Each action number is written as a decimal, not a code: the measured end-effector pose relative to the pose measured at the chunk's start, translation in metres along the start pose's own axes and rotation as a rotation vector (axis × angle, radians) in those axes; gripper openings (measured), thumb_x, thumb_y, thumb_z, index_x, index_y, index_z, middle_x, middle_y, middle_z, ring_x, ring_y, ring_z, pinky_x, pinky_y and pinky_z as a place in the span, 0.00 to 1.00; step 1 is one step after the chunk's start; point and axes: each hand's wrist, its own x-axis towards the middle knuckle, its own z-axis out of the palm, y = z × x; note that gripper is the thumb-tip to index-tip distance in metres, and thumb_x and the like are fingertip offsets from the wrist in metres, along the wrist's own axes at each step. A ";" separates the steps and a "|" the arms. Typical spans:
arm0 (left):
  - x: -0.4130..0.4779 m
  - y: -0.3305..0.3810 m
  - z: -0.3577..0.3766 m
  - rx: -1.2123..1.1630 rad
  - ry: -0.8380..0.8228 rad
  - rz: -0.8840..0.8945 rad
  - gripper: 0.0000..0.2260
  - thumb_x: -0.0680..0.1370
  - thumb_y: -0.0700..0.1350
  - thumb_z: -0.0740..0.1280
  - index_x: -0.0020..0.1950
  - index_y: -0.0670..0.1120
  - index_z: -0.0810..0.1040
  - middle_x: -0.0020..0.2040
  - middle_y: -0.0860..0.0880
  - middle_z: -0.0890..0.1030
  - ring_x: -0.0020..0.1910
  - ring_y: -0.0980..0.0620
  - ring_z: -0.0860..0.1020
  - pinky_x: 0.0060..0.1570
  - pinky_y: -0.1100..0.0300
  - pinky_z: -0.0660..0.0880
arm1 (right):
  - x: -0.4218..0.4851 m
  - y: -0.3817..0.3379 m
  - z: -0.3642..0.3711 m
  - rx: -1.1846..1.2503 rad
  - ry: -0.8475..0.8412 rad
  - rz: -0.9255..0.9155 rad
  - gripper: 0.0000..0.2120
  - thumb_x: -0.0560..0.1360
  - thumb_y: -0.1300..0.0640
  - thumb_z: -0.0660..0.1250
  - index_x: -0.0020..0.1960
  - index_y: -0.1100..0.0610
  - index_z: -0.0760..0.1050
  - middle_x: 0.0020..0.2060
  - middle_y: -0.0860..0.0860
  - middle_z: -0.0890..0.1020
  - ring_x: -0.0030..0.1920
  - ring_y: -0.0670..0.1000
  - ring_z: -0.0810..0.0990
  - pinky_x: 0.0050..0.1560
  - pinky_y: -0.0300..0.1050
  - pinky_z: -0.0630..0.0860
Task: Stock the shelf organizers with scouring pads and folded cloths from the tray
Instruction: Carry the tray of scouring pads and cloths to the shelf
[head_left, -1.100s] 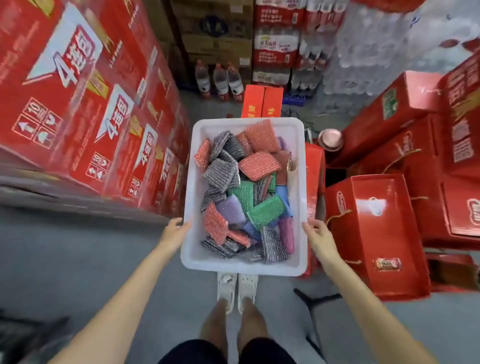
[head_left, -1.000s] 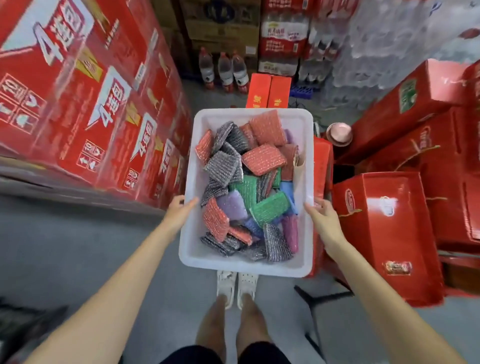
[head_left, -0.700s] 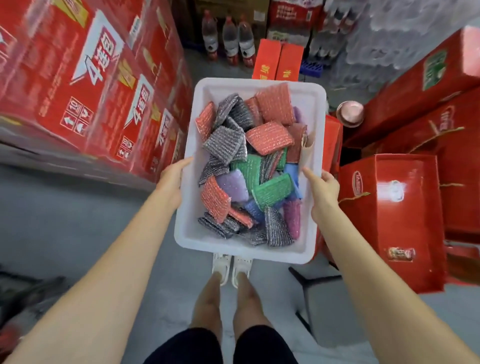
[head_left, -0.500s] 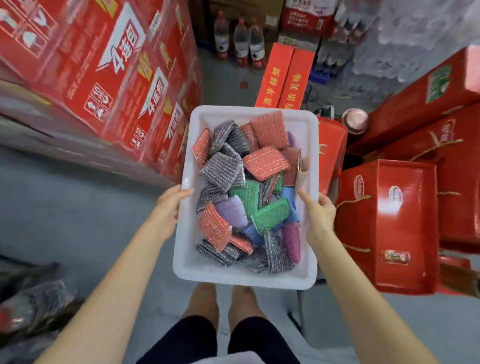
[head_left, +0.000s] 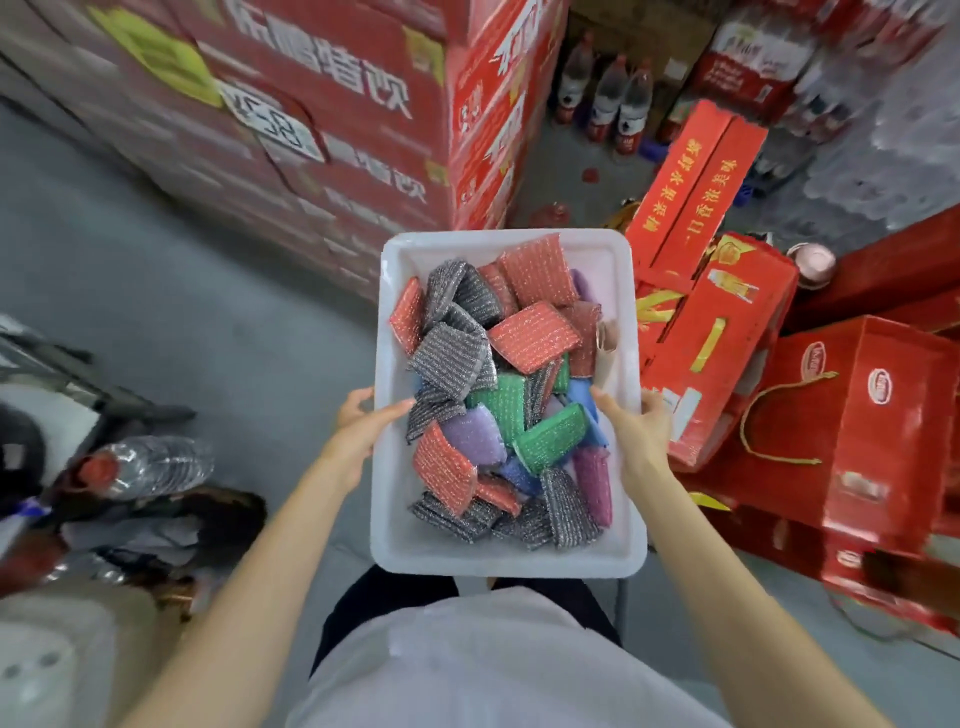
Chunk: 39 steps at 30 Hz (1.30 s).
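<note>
A white plastic tray (head_left: 506, 558) hangs in front of my body, held off the floor. It is piled with several scouring pads: red ones (head_left: 532, 336), grey metallic ones (head_left: 451, 356), green ones (head_left: 549, 437), purple and blue ones. My left hand (head_left: 363, 422) grips the tray's left rim, thumb over the edge. My right hand (head_left: 635, 428) grips the right rim the same way. No shelf organizers or folded cloths are in sight.
A tall stack of red cartons (head_left: 332, 145) stands at the left front. Red gift boxes (head_left: 862, 431) crowd the right side. Bottles (head_left: 618, 104) stand at the back. A lying water bottle (head_left: 150, 465) and clutter sit on the grey floor at my left.
The tray has been lifted up and closer to my body, both hands still on its rims. My view has swung left, bringing the floor clutter and water bottle into sight.
</note>
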 end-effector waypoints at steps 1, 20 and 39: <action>-0.005 -0.005 -0.018 -0.006 0.020 0.008 0.36 0.68 0.53 0.76 0.72 0.49 0.64 0.68 0.48 0.70 0.64 0.46 0.73 0.64 0.45 0.70 | -0.015 -0.002 0.011 -0.023 -0.005 -0.015 0.36 0.59 0.39 0.77 0.59 0.60 0.73 0.52 0.53 0.80 0.52 0.54 0.79 0.54 0.51 0.76; -0.081 0.032 -0.318 -0.369 0.641 0.335 0.30 0.66 0.56 0.77 0.62 0.42 0.75 0.57 0.46 0.81 0.53 0.50 0.79 0.56 0.57 0.74 | -0.181 -0.140 0.290 -0.226 -0.458 -0.516 0.25 0.66 0.41 0.74 0.31 0.54 0.60 0.26 0.51 0.63 0.27 0.49 0.60 0.30 0.42 0.56; -0.021 0.155 -0.421 -0.554 0.983 0.338 0.18 0.71 0.51 0.74 0.52 0.40 0.78 0.40 0.45 0.76 0.37 0.54 0.75 0.38 0.57 0.72 | -0.174 -0.337 0.532 -0.363 -0.834 -0.696 0.26 0.64 0.39 0.74 0.48 0.59 0.77 0.41 0.52 0.83 0.42 0.51 0.81 0.45 0.47 0.78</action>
